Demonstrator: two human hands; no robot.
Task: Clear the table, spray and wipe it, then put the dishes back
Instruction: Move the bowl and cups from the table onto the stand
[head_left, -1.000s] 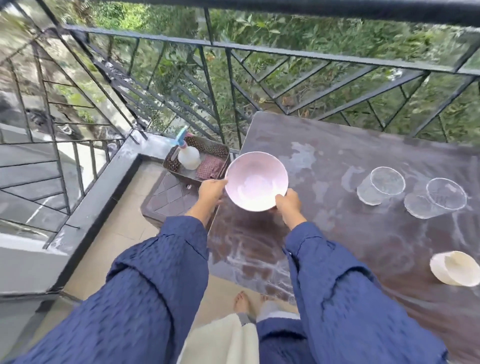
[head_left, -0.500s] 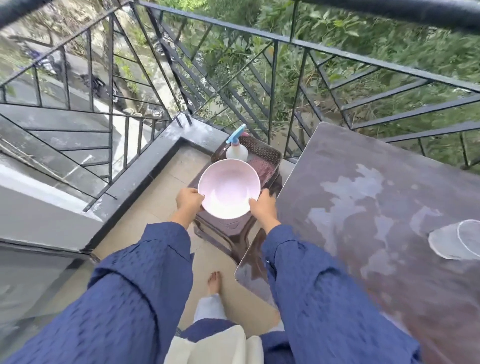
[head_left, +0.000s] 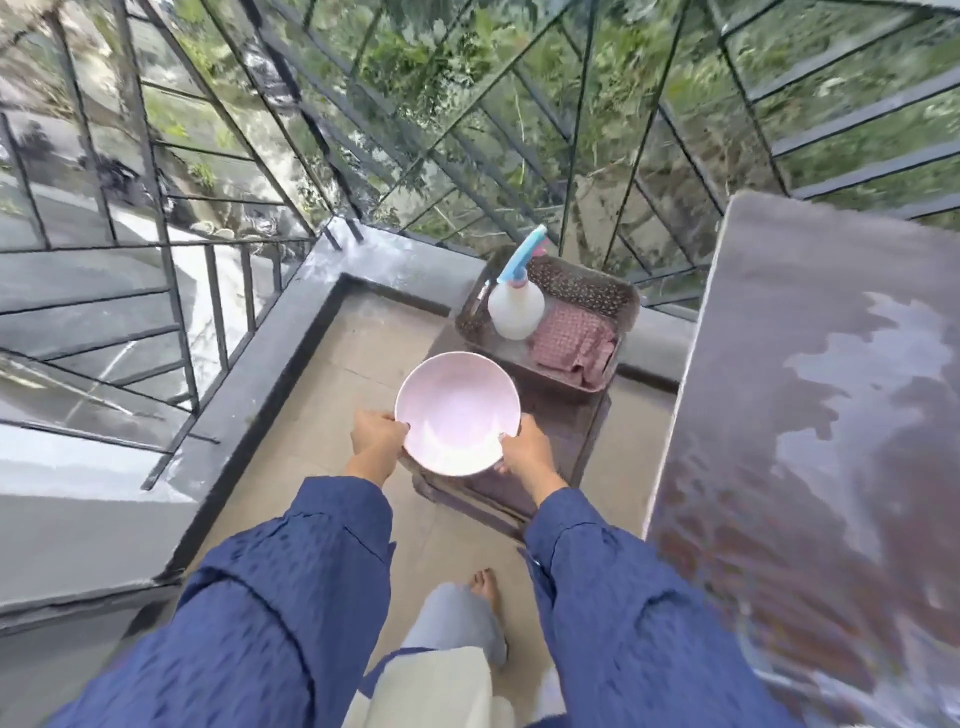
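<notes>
While both hands grip it at the rim, the pink bowl (head_left: 457, 413) sits upright over the near end of a dark stool (head_left: 566, 415), left of the tabletop (head_left: 831, 364); whether it touches the stool cannot be told. Left hand (head_left: 376, 434): fingers curled on the left rim. Right hand (head_left: 524, 449): thumb over the right rim, fingers beneath. On the stool's far end, a basket (head_left: 587, 283) holds an upright spray bottle (head_left: 515, 309) with a checked cloth (head_left: 571, 343) just beside it. Tabletop wet in patches. Railing (head_left: 156, 208) behind.
</notes>
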